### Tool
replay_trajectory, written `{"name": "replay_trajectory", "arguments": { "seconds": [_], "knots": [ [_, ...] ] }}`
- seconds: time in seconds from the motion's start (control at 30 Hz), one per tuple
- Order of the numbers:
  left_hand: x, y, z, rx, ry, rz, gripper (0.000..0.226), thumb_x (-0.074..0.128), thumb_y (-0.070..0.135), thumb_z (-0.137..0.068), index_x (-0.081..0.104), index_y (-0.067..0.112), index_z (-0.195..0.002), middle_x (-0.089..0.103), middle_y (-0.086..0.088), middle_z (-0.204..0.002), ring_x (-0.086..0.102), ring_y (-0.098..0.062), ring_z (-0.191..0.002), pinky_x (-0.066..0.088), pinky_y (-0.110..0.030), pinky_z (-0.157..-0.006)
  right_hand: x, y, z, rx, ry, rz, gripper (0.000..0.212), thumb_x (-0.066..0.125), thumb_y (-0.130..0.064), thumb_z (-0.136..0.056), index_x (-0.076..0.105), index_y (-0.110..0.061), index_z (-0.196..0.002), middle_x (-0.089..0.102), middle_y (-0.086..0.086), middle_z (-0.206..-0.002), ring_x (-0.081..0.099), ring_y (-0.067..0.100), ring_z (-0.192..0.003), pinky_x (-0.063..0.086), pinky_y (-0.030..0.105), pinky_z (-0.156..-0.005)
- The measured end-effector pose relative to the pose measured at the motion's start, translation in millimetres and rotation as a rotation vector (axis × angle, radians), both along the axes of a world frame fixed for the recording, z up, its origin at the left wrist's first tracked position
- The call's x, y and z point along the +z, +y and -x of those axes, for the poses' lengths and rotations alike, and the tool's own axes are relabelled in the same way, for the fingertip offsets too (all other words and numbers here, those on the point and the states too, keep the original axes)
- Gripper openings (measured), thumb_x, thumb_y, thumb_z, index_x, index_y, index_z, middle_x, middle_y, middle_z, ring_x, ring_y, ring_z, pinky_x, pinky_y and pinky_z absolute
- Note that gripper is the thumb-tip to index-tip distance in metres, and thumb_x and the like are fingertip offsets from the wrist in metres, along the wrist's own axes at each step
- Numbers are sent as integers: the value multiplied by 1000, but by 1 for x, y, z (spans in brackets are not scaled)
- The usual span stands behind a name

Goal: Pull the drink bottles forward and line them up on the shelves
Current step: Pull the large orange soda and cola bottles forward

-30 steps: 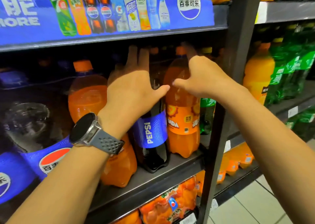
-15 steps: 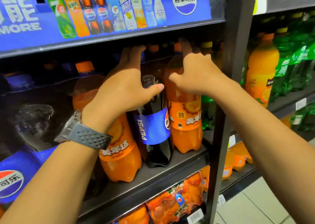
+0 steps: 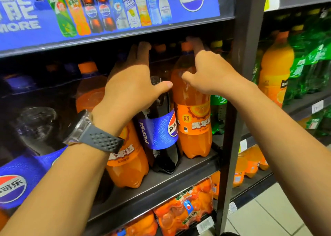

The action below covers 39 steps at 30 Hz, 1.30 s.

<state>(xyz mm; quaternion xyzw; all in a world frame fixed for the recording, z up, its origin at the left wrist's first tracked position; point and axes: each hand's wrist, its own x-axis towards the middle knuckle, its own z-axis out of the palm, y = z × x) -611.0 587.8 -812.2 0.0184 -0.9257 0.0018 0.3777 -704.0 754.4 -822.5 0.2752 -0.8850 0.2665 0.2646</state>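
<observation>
On the middle shelf [image 3: 188, 171] stand three big bottles at the front. My left hand [image 3: 132, 88] reaches over the left orange bottle [image 3: 125, 162] and holds the dark Pepsi bottle [image 3: 159, 128] at its shoulder, thumb across the front, fingers going up behind the neck. My right hand [image 3: 206, 74] grips the neck of the right orange bottle [image 3: 195, 124] just under its orange cap. More orange and dark bottles stand behind them in the shadow, mostly hidden.
A blue Pepsi banner [image 3: 107, 15] fronts the shelf above, close over the caps. A black upright post [image 3: 232, 110] bounds the bay on the right; green and orange bottles [image 3: 275, 74] fill the neighbouring bay. Wrapped orange multipacks [image 3: 184, 212] lie on the shelf below. Large Pepsi bottles [image 3: 21, 173] stand at left.
The Pepsi bottle has turned so its round logo faces out. The left orange bottle's label has come into view. Both hands stay on the bottle tops.
</observation>
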Motion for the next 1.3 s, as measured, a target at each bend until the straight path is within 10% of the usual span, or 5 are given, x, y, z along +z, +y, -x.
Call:
{"name": "replay_trajectory", "arguments": {
  "seconds": [0.37, 0.53, 0.77, 1.2, 1.3],
  "knots": [
    [10, -21, -3, -190, -175, -97, 89, 65, 62, -74, 23, 29, -146, 27, 2, -151, 38, -20, -133, 33, -27, -99, -2, -3, 4, -25, 41, -31, 50, 57, -51, -82, 48, -16, -117, 49, -4, -70, 59, 34, -84, 56, 45, -70],
    [1, -11, -3, -172, -98, -93, 91, 72, 59, -69, 26, 27, -141, 31, 2, -145, 47, -21, -122, 41, -32, -89, -5, -3, 6, -51, 71, -34, 33, 57, -51, -83, 47, -19, -81, 46, -4, -64, 58, 31, -79, 48, 40, -74],
    [5, -23, -3, -290, -141, -153, 92, 77, 52, -67, 28, 29, -141, 30, 6, -144, 45, -8, -112, 35, -22, -84, -6, -2, 6, -56, 127, -29, 58, 55, -55, -83, 47, -13, -123, 55, 3, -80, 58, 35, -89, 53, 42, -75],
    [-14, -2, 2, -34, 60, 27, 80, 47, 63, -86, 24, 17, -146, 34, -10, -147, 41, -30, -127, 42, -42, -94, -21, -11, 6, -177, 255, -31, 51, 45, -57, -84, 54, -12, -104, 61, 13, -101, 49, 40, -112, 36, 37, -69],
    [-31, 8, 2, 16, 71, -52, 54, 40, 53, -95, 46, 12, -129, 48, -15, -134, 57, -29, -100, 42, -35, -70, -26, -13, 0, -215, 305, -65, 47, 38, -59, -85, 48, -14, -85, 61, 17, -100, 50, 41, -108, 38, 38, -72]
  ]
}}
